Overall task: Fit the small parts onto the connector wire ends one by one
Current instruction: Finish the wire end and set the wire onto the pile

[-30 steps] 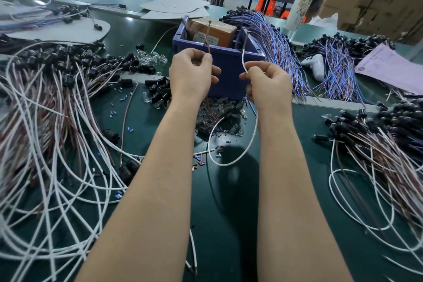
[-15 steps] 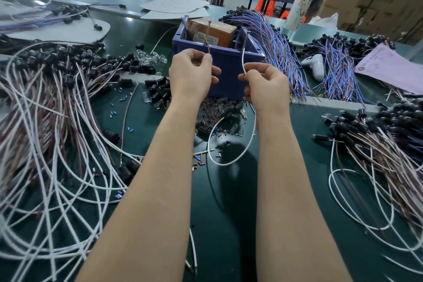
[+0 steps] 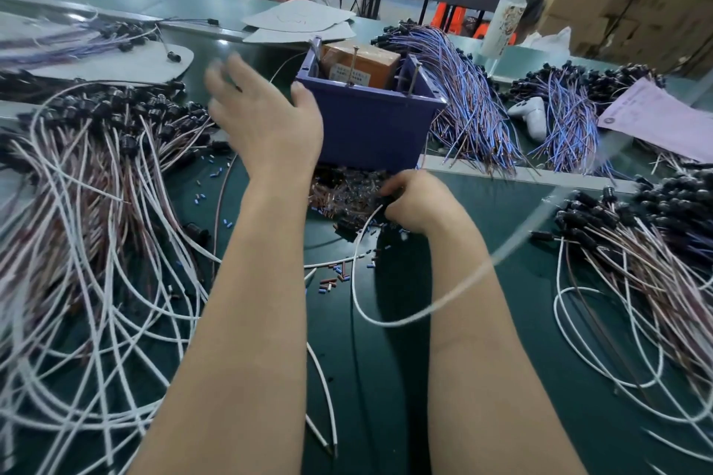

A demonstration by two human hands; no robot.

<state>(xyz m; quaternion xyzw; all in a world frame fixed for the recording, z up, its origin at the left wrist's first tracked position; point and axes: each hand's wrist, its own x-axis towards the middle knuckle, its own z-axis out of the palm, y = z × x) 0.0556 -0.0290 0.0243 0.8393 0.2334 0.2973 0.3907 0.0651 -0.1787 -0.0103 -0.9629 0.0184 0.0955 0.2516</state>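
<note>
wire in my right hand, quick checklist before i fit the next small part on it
1. Wire gripped by right hand: ok, it runs into the curled fingers.
2. Right hand at parts pile in front of bin: ok.
3. Small part picked: cannot tell, the fingers hide it.
4. Left hand on the wire: not ok, it is raised, open, holding nothing.
5. Far wire end ready: cannot tell, blurred.

Blue bin [image 3: 370, 127] w/ brown box [image 3: 362, 60] inside — bottle [image 3: 503, 19], pink paper [image 3: 656, 119] right.
</note>
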